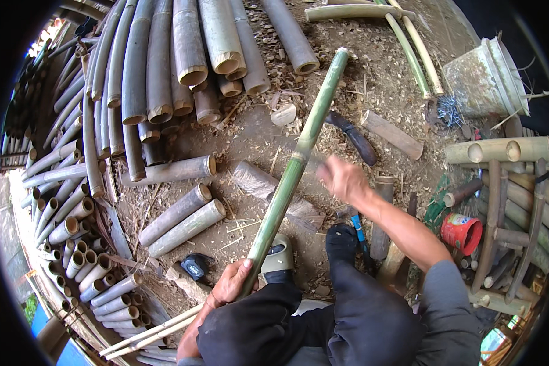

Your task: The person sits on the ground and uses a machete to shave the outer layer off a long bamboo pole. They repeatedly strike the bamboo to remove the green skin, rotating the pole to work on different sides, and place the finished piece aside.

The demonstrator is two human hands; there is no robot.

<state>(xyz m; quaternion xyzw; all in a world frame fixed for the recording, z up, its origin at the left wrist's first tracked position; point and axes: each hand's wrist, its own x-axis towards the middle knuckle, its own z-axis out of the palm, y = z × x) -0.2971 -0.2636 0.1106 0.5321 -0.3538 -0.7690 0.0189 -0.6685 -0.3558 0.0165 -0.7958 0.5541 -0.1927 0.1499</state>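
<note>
A long green bamboo pole (279, 204) slants up from my lap toward the far ground, with a pale ring at its middle joint. My left hand (230, 280) is wrapped round its lower end, above my left thigh. My right hand (341, 180) is closed in a fist just right of the joint. A motion-smeared shape lies between that fist and the pole, too blurred to name. Beyond the fist, a dark curved object (354, 139) lies on the ground. Below the pole lies a split wood block (305, 213).
Stacked bamboo tubes (147, 67) fill the far left. Short bamboo pieces (188, 229) and a tape measure (196, 266) lie left. A blue-handled tool (358, 230) is beside my right foot. Right are a dirty bucket (479, 79), a red can (460, 233) and a bamboo frame (500, 149).
</note>
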